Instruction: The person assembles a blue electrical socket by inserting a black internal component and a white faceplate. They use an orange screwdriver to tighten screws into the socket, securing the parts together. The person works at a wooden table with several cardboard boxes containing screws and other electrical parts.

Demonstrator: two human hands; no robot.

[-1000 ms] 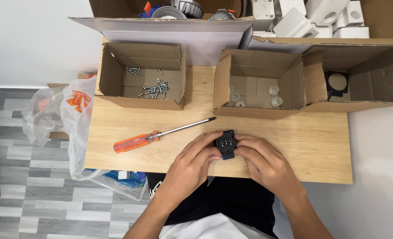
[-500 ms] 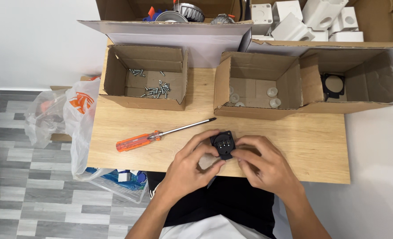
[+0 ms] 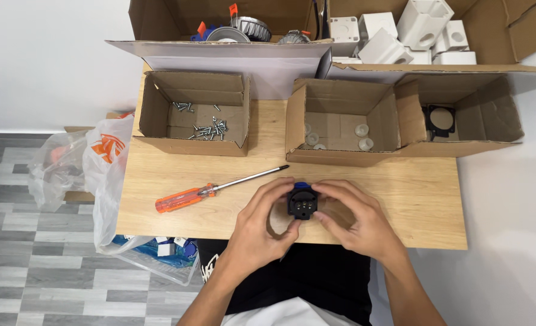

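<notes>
Both hands hold a small black socket-like part [image 3: 303,203] with a blue back, just above the near edge of the wooden table [image 3: 413,199]. My left hand [image 3: 262,226] wraps it from the left with fingers over its top. From the right, my right hand [image 3: 352,218] pinches its side and underside. An orange-handled screwdriver [image 3: 213,189] lies on the table to the left of my hands, with its tip pointing toward them.
Three open cardboard boxes stand at the back: one with screws [image 3: 204,127], one with small white caps [image 3: 340,136], one with a black square frame [image 3: 440,121]. Behind them are larger boxes with white plastic housings [image 3: 413,33]. A plastic bag [image 3: 99,163] hangs at the table's left.
Both hands have shifted slightly on the black part, turning it a little. Nothing else on the table moved.
</notes>
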